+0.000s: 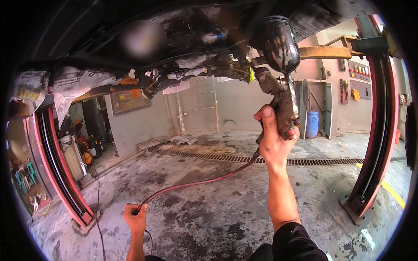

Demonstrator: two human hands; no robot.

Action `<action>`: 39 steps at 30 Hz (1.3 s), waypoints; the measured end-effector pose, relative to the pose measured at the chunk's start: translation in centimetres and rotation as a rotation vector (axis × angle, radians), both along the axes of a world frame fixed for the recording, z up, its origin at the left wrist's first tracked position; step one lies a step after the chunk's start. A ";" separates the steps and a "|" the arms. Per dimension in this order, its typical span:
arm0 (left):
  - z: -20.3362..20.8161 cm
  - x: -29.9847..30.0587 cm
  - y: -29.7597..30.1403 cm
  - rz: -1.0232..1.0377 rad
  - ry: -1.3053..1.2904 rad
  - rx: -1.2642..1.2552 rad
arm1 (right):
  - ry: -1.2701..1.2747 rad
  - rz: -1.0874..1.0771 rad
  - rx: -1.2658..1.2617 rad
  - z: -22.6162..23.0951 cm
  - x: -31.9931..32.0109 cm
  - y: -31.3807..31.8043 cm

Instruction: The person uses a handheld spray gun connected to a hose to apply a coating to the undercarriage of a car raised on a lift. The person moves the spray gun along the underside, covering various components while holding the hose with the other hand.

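My right hand (pixel 278 141), raised at the right of centre, is closed around a dirty spray gun (pixel 285 102). The gun's dark, paint-streaked cup (pixel 281 45) stands at the top, close under the raised vehicle's underside (pixel 187 43). From the gun a red air hose (pixel 198 183) sags down to the left. Lower down, my left hand (pixel 136 217) is closed on that hose, and a loop of it hangs below the fist. Whether a finger presses the gun's trigger is hidden.
Newspaper sheets (pixel 76 82) hang from the vehicle at the left. Red lift posts stand left (pixel 58 169) and right (pixel 376 130). A floor drain grate (pixel 305 162) crosses the stained concrete. A blue barrel (pixel 312 125) stands at the back right. A dark cable (pixel 99 209) trails along the left.
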State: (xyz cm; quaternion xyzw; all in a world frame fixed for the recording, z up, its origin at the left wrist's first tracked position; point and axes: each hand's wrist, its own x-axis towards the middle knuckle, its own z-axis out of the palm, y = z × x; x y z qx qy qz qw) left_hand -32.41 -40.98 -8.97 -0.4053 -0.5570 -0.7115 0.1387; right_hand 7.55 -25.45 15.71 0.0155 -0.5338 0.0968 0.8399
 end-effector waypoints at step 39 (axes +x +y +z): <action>-3.1 -7.6 -9.4 0.233 -0.057 0.018 | -0.080 0.338 0.096 -2.7 -13.0 -3.2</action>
